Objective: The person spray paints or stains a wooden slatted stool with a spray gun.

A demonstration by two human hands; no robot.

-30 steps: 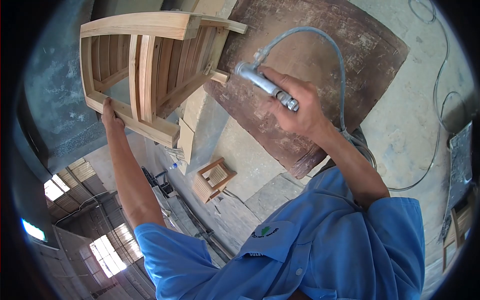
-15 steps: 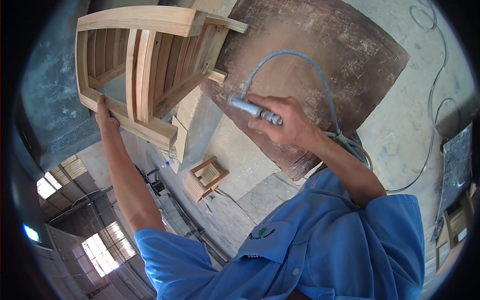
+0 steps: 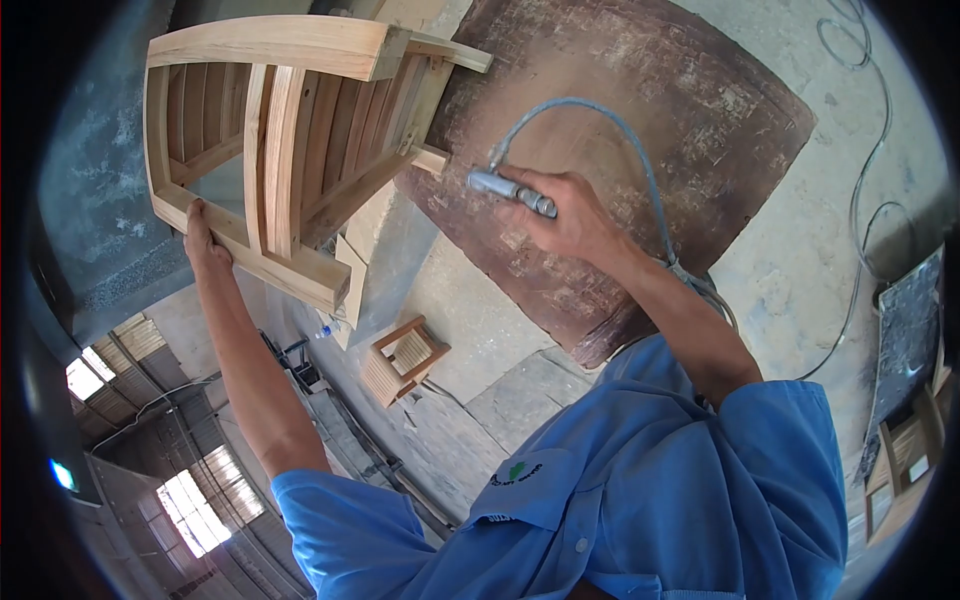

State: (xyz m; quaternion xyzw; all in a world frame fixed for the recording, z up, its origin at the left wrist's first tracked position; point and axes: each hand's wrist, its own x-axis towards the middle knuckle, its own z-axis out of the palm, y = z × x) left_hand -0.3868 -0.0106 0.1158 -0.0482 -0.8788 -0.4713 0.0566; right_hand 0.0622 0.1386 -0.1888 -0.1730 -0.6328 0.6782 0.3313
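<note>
My left hand (image 3: 205, 243) grips the lower rail of a pale slatted wooden furniture frame (image 3: 283, 155), thumb on top of the rail. The frame is tilted at the upper left, with curved rails, upright posts and slats along its inside. My right hand (image 3: 565, 213) is closed around a silver air tool (image 3: 493, 183) with a ribbed end. A blue hose (image 3: 625, 122) joins the tool's left end and arcs back over the right forearm. The tool is held to the right of the frame, apart from it. Its exact kind cannot be made out.
A worn brown sheet (image 3: 690, 130) covers the floor below the tool. A small slatted wooden stool (image 3: 402, 362) stands lower, near flat boards (image 3: 350, 280). A thin hose (image 3: 858, 200) lies on the floor at right. A dusty blue-grey surface (image 3: 95, 210) is behind the frame.
The silver tool has shifted slightly right and its ribbed end has dropped a little into my right hand. My left hand stays on the frame; the whole view has moved slightly.
</note>
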